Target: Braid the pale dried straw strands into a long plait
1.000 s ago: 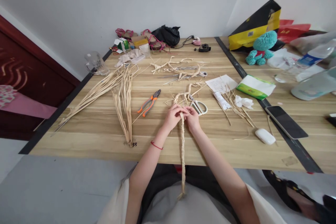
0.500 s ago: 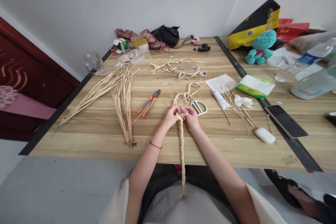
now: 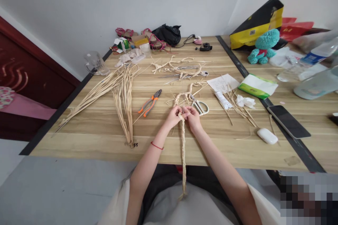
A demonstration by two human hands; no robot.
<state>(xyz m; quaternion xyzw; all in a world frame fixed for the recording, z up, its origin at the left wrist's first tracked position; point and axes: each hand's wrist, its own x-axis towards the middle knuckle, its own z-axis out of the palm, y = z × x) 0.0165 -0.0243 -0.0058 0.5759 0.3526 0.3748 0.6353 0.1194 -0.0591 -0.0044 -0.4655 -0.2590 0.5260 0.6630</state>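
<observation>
Both hands meet over the middle of the table, closed on the upper end of a pale straw braid (image 3: 183, 147). From the fingers the braid runs down over the table edge to my lap. My left hand (image 3: 173, 117) pinches it from the left side. My right hand (image 3: 193, 118) is closed on it from the right. A thin upright line rises between the fingertips; I cannot make out what it is. Just beyond the hands lies a curled straw piece (image 3: 182, 95), with white-handled scissors (image 3: 204, 108) against my right hand. Orange-handled pliers (image 3: 150, 104) lie farther left.
Bundles of long straw (image 3: 126, 105) spread at the left, near a glass mug (image 3: 95, 63). More braided pieces (image 3: 171, 65) lie beyond. On the right are a white tube (image 3: 223, 100), a tissue pack (image 3: 257, 86), a phone (image 3: 289, 121) and a white case (image 3: 267, 136).
Both hands hold nearly the same place, with only a slight shift of the fingers on the braid. The whole view has moved very slightly.
</observation>
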